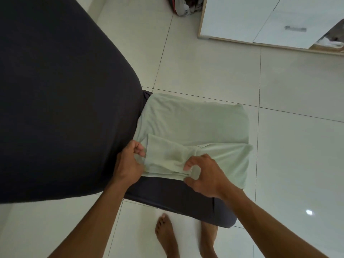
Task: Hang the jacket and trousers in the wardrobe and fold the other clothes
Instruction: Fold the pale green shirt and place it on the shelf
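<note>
**Pale green garment, mid-fold on the bed corner**

The pale green garment [188, 123] lies spread over the dark-covered bed corner [173, 194], directly under and just beyond both hands. Its near part is doubled back into a layered band, which suggests a fold in progress; the flat, firm corner gives the cloth support so creases can be set.

The left hand [130, 162] pinches the band's left end, fingers curled round the cloth edge, probably to anchor that side. The right hand [202, 174] pinches the stacked layers at the band's near edge between thumb and bent fingers, likely holding them aligned. To the right of that hand, a loose part of the garment droops over the bed's edge, unsupported and the part most apt to slip.

A large dark fabric mass [55, 90] fills the space left of the left hand. Bare feet [165, 237] stand on the tiled floor [297, 146] below the hands. Far beyond the right hand stands the white wardrobe [260, 19], one door ajar, with a small heap of clothes [184, 6] beside it.
</note>
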